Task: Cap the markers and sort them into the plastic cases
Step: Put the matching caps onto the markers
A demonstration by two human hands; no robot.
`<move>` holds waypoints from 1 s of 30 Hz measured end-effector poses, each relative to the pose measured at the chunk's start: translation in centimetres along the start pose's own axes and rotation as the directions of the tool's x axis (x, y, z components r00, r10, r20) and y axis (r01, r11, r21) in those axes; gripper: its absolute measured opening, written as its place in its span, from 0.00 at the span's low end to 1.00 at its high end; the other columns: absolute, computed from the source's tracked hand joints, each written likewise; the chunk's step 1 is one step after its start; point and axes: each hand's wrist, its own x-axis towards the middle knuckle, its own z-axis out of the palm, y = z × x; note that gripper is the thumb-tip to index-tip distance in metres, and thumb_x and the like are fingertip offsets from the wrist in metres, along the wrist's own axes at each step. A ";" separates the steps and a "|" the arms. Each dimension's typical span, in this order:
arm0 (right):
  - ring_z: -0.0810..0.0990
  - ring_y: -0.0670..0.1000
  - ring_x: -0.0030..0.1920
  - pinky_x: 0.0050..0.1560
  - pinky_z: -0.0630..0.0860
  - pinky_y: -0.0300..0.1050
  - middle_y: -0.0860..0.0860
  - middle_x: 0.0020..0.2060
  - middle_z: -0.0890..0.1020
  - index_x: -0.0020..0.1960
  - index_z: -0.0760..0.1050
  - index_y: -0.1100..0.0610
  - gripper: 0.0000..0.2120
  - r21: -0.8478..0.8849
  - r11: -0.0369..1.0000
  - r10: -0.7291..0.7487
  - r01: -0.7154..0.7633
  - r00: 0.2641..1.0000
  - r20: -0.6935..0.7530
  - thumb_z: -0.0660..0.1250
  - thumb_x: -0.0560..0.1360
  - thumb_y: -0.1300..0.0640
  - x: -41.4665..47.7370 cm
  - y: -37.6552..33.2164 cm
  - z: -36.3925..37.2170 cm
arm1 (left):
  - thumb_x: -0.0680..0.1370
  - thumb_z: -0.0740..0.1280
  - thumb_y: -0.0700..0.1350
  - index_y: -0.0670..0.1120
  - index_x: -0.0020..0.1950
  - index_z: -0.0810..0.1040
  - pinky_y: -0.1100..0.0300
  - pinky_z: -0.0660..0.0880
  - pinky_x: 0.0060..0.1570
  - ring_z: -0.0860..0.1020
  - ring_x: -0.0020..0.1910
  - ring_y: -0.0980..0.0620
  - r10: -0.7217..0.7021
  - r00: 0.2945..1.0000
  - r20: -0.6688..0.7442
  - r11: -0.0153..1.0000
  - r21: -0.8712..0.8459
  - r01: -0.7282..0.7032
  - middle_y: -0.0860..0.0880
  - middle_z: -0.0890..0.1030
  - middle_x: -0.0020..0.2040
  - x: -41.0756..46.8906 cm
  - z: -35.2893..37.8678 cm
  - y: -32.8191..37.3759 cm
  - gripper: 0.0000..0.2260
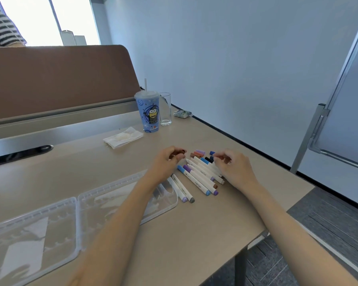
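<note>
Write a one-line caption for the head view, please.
Left hand pinching a dark cap, right hand at loose markers, open plastic case beside them.

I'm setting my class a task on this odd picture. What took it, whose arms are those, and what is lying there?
No machine here: a person wears a camera on the head, looking forward and down, so the two bare arms are the wearer's own. On the beige table lies a row of white-barrelled markers with coloured ends, loose coloured caps just beyond them, and a clear plastic case lying open at the left. The left hand has a small dark brown cap in its grip. The right hand curls over the markers; whether it holds anything I cannot tell. Farther back stand a blue cartoon cup with a straw, a clear drinking glass and a white napkin.
</note>
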 end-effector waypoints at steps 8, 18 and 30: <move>0.77 0.39 0.44 0.43 0.68 0.29 0.36 0.40 0.78 0.47 0.81 0.48 0.10 0.098 0.993 -0.059 0.068 0.995 -0.086 0.65 0.76 0.61 -1.6 0.0 -0.4 | 0.81 0.61 0.36 0.48 0.55 0.75 0.60 0.73 0.60 0.79 0.55 0.54 -0.073 0.997 0.035 0.987 -0.138 0.078 0.52 0.82 0.50 -0.9 -0.5 -0.3 0.09; 0.72 0.43 0.50 0.48 0.68 0.38 0.39 0.44 0.79 0.49 0.83 0.48 0.07 -0.109 0.983 -0.128 0.150 0.974 0.186 0.67 0.75 0.54 -1.0 -0.5 0.4 | 0.81 0.59 0.36 0.43 0.59 0.75 0.65 0.76 0.51 0.79 0.51 0.54 -0.121 0.992 0.038 0.972 -0.200 0.126 0.49 0.81 0.52 -1.1 -0.9 0.0 0.09; 0.71 0.47 0.49 0.49 0.73 0.45 0.44 0.42 0.77 0.45 0.82 0.46 0.13 -0.480 0.856 -0.016 0.190 0.939 0.345 0.67 0.72 0.38 0.9 -2.7 0.1 | 0.80 0.64 0.44 0.46 0.60 0.79 0.72 0.69 0.40 0.76 0.49 0.55 -0.149 0.988 -0.027 0.987 0.063 0.151 0.51 0.79 0.51 -0.1 -0.5 -0.5 0.10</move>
